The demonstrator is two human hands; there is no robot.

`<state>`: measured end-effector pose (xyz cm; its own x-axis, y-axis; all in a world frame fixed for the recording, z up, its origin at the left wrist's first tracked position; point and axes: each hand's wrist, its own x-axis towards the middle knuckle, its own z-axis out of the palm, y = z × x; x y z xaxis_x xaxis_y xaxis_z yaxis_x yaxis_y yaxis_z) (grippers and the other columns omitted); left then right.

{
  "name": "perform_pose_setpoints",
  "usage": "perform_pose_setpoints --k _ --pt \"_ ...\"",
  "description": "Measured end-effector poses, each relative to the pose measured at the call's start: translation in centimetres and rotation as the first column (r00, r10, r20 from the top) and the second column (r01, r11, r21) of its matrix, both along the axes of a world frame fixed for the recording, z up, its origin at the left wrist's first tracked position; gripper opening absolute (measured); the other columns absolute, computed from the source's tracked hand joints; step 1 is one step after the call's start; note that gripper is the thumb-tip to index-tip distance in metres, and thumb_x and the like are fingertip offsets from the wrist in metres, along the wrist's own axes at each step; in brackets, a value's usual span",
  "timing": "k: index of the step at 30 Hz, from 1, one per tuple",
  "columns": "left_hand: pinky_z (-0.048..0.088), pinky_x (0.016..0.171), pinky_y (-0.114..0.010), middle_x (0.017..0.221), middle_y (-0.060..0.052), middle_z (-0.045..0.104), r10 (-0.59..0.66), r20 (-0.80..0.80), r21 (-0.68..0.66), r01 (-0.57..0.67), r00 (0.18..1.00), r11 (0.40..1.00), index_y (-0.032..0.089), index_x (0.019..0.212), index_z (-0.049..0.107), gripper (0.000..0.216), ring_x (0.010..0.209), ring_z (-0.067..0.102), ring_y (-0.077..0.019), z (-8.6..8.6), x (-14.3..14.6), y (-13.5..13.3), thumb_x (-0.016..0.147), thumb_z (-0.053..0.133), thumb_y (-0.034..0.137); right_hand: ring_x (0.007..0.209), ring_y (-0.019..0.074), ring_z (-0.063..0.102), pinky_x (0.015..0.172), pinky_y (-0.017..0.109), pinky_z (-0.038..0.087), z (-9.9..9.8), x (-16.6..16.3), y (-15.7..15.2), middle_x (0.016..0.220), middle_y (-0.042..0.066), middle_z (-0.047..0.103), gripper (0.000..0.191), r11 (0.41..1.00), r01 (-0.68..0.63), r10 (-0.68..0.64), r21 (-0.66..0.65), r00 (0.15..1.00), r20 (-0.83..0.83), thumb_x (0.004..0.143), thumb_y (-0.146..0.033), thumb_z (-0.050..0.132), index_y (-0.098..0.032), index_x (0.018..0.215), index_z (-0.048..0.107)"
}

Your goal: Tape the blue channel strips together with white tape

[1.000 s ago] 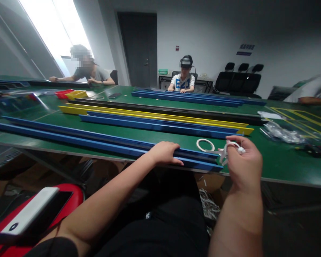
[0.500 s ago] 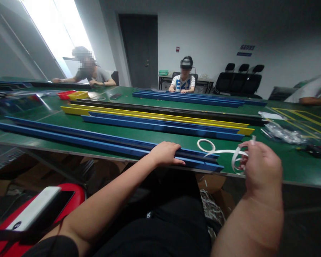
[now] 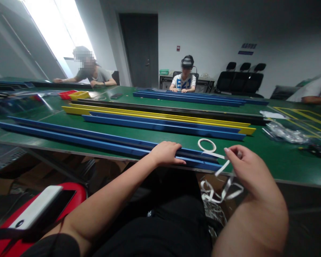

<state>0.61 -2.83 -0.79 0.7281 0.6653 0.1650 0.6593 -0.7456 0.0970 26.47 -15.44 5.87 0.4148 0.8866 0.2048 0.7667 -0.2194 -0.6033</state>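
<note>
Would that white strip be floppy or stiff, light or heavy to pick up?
Likely floppy: the white strip seems to bend at the right hand. Probably light: it looks thin and narrow, and a pinch holds it.

Bright white slanting light panel (image 3: pixel 61 32) at 10 o'clock, dark grey rectangular door (image 3: pixel 139 50) at 11, pale grey wall (image 3: pixel 203 28) at 1, row of black chairs (image 3: pixel 238 82) at 2, long green-topped table (image 3: pixel 280 160) from 9 to 3, rounded red seat (image 3: pixel 80 192) at 8.

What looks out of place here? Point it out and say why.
The white loops: they show below the right hand, past the near edge of the table, loose and tangled, unlike the neat white ring on top. Nothing else clearly stands out.
</note>
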Motion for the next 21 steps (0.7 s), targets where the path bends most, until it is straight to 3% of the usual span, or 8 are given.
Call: perform_pose_setpoints --k 11,21 --pt "0.048 0.087 -0.038 0.11 -0.01 0.071 -0.003 -0.003 0.031 0.003 1.0 1.0 0.024 0.123 0.059 0.075 0.104 0.066 -0.0307 0.1 0.0 -0.1 0.077 0.048 0.082 0.071 0.0197 0.061 0.06 0.029 0.038 0.4 -0.6 0.1 0.086 0.007 0.071 0.041 0.998 -0.02 0.02 0.066 1.0 0.003 0.086 -0.057 0.054 -0.02 0.092 0.07" --pt "0.048 0.084 -0.039 0.108 -0.01 0.071 -0.013 0.01 0.068 0.013 1.0 0.998 0.023 0.123 0.059 0.076 0.1 0.066 -0.0304 -0.5 0.0 0.1 0.077 0.045 0.083 0.073 0.0197 0.062 0.064 0.03 0.041 0.5 -1.2 0.4 0.088 0.004 0.072 0.038 0.999 -0.025 0.027 0.042 0.999 -0.04 0.087 -0.056 0.055 -0.023 0.096 0.069"
